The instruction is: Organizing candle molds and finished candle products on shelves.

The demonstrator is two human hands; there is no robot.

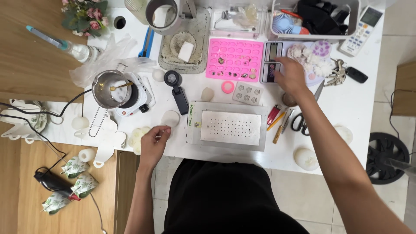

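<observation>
A white table point(346, 108) is seen from above, crowded with craft things. Just right of the left hand point(152, 143) lies a flat metal plate point(230, 127) pierced with rows of holes. Beyond the right hand's point(291, 77) fingertips, to their left, a pink silicone mould point(234, 59) is set, with small pieces in some cavities. Up and to the left of the left hand, a small metal pot point(108, 89) stands on a white hotplate point(138, 96).

The right hand is stretched forward, its fingers spread and laid on a small digital scale point(272, 60); nothing is grasped by it. Below its wrist a red lighter point(273, 114) and black scissors point(300, 122) are found.

The left hand is pinched closed on a thin white stick point(164, 128), near the table's front edge. Just above its fingertips a white wax disc point(170, 118) rests on the table.
</observation>
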